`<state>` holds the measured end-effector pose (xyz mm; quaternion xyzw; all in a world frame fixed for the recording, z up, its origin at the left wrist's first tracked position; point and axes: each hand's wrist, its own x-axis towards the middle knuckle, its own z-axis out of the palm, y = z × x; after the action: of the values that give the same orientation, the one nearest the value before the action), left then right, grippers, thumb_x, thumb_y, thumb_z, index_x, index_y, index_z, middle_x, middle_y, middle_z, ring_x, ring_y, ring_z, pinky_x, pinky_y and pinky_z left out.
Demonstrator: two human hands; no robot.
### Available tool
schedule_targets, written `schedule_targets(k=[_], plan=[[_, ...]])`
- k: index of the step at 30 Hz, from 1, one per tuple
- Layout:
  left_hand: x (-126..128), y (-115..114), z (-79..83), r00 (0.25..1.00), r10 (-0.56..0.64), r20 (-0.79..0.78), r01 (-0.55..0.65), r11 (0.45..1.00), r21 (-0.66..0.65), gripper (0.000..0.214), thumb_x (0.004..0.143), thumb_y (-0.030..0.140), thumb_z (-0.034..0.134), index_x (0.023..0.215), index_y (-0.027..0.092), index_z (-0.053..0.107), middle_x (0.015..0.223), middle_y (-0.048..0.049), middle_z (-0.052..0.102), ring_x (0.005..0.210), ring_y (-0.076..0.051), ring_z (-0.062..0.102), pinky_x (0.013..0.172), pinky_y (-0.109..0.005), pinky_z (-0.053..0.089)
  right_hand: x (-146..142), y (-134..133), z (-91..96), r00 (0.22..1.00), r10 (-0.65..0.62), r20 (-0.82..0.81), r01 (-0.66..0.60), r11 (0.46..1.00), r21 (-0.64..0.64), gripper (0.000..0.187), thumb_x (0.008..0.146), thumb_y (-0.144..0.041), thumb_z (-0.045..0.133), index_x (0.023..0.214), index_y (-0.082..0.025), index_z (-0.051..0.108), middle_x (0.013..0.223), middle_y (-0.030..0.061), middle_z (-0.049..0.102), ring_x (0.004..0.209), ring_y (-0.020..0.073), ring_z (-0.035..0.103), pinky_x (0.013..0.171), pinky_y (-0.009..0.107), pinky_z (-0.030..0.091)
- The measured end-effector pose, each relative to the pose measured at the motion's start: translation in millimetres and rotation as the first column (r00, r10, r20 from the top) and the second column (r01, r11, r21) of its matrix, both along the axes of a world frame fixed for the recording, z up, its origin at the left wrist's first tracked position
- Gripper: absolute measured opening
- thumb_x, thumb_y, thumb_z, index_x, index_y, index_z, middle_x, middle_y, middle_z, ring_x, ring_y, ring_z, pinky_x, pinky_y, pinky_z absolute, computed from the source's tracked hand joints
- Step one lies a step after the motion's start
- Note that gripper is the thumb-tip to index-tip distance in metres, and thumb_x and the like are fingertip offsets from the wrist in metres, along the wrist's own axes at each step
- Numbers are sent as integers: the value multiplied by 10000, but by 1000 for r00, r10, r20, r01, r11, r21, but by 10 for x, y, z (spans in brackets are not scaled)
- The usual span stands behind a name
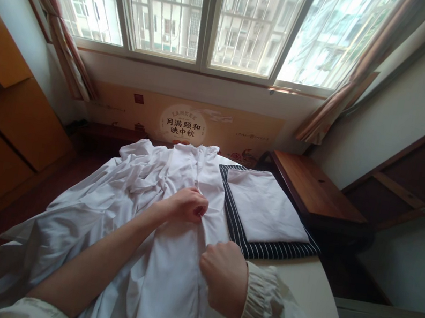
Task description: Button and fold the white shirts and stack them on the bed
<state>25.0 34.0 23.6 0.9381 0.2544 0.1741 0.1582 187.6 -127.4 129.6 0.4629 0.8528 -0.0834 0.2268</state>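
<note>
A white shirt (174,261) lies spread front-up on a round table (313,290), its collar toward the window. My left hand (187,205) pinches the shirt's front strip near the chest, fingers closed on the cloth. Lower down the same strip, my right hand (223,279) is closed on the fabric, knuckles up. More rumpled white cloth (91,204) is heaped to the left of the shirt. A folded white garment (265,206) rests on a dark striped folded one (262,250) to the right.
A dark wooden bench (313,189) stands right of the table under the window (211,18). Orange wooden cabinets (0,134) line the left wall. A printed cardboard panel (186,122) leans below the sill. A wooden frame (417,177) leans against the right wall.
</note>
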Motion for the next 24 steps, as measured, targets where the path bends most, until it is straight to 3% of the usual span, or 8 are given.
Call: schedule_targets(k=[6, 10, 14, 17, 20, 22, 24], plan=[[-76, -45, 122, 999, 9, 48, -3, 993, -120, 117, 747, 117, 741, 836, 190, 723, 708, 41, 686, 658, -123, 609, 787, -257, 459, -177, -117, -72, 998, 49, 46, -45, 994, -104, 215, 779, -84, 798, 981, -145, 836, 1003, 178, 823, 999, 324, 802, 822, 366, 595], [-115, -43, 184, 993, -28, 116, 50, 980, -191, 140, 762, 97, 709, 848, 186, 773, 700, 28, 664, 650, -119, 596, 692, -236, 440, -140, -159, -55, 998, 68, 9, -66, 988, -141, 402, 670, -127, 867, 1067, -131, 804, 1033, 181, 823, 970, 343, 805, 828, 393, 596], [-82, -13, 153, 962, 119, 246, -113, 993, -37, 93, 879, 169, 688, 845, 205, 767, 769, -1, 682, 736, -154, 633, 883, -313, 504, 40, -27, -32, 980, 130, -151, -153, 976, -152, 379, 694, -322, 863, 1043, -196, 785, 919, 114, 825, 861, 319, 800, 763, 368, 555], [-83, 10, 99, 918, 233, 322, -267, 961, 65, 169, 905, 324, 771, 1045, 231, 780, 1137, -79, 747, 1083, -253, 690, 1077, -419, 492, 228, 264, -26, 917, 147, -371, -206, 971, -124, 198, 824, -345, 748, 1004, -262, 765, 845, 18, 808, 784, 218, 769, 698, 282, 476], [-137, 45, 4, 918, 267, 292, -297, 953, 64, 420, 869, 362, 822, 1268, 270, 731, 1466, -100, 657, 1358, -307, 605, 1189, -469, 446, 401, 650, -97, 896, 85, -435, -31, 991, 129, 155, 920, -263, 628, 1029, -254, 738, 889, 9, 802, 794, 185, 744, 681, 277, 413], [-182, 76, -70, 940, 243, 237, -258, 966, 33, 382, 870, 348, 812, 1238, 282, 738, 1496, -83, 651, 1382, -300, 604, 1211, -462, 434, 491, 888, -204, 912, 14, -410, 107, 956, 272, 136, 939, -245, 608, 1014, -242, 720, 965, 23, 802, 886, 198, 748, 695, 285, 397], [-214, 105, -129, 951, 227, 211, -234, 972, 9, 287, 868, 325, 797, 1147, 278, 753, 1484, -69, 663, 1362, -289, 623, 1218, -451, 426, 555, 1068, -339, 918, -90, -385, 227, 918, 326, 133, 956, -321, 629, 1021, -231, 704, 1024, 41, 800, 930, 216, 746, 698, 292, 396]])
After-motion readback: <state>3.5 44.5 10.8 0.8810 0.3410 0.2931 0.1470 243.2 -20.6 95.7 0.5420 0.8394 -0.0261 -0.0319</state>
